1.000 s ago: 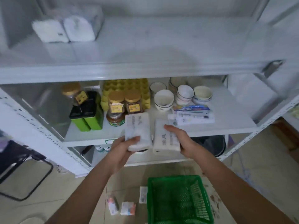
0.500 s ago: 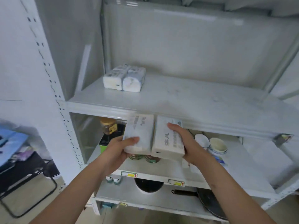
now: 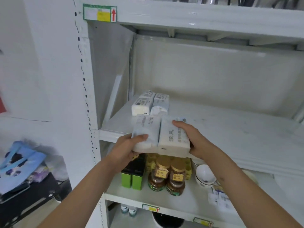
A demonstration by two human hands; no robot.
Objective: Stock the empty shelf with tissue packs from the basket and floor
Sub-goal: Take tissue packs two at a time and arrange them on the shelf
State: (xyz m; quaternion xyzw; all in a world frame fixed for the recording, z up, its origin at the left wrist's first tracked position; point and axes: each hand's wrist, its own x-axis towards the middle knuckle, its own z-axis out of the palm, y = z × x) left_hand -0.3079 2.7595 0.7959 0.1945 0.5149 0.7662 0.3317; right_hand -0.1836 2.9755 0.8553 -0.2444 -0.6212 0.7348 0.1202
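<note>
Hands level with the shelf [image 3: 222, 129] edge: left hand [image 3: 126, 148] clamps the left tissue pack [image 3: 146, 129], right hand [image 3: 194, 140] grips the right tissue pack [image 3: 172, 137], side by side, touching. Two shelved packs [image 3: 150, 104] sit at the shelf's back left.

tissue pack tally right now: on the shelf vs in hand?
On the shelf: 2 tissue packs, one beside the other
In the left hand: 1 pack
In the right hand: 1 pack
Total: 4
</note>
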